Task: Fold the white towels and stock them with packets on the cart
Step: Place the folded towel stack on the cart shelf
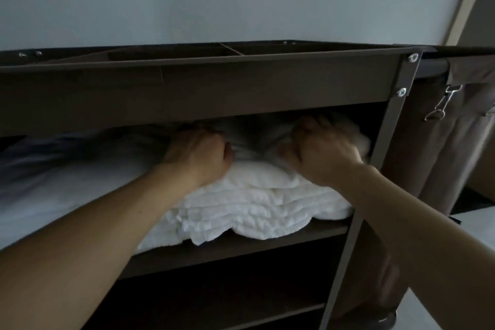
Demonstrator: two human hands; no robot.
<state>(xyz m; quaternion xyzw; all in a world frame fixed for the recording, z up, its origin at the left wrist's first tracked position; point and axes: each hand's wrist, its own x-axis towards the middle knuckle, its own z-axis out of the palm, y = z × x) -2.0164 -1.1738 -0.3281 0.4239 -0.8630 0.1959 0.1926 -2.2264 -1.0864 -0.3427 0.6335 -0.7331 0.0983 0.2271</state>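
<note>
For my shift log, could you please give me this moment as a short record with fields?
left hand: fingers curled into top of towel stack
right hand: same, further right
towel stack: white, folded, on upper shelf of cart
pale linen: left of stack, same shelf
laundry bag: brown, hangs right of cart
</note>
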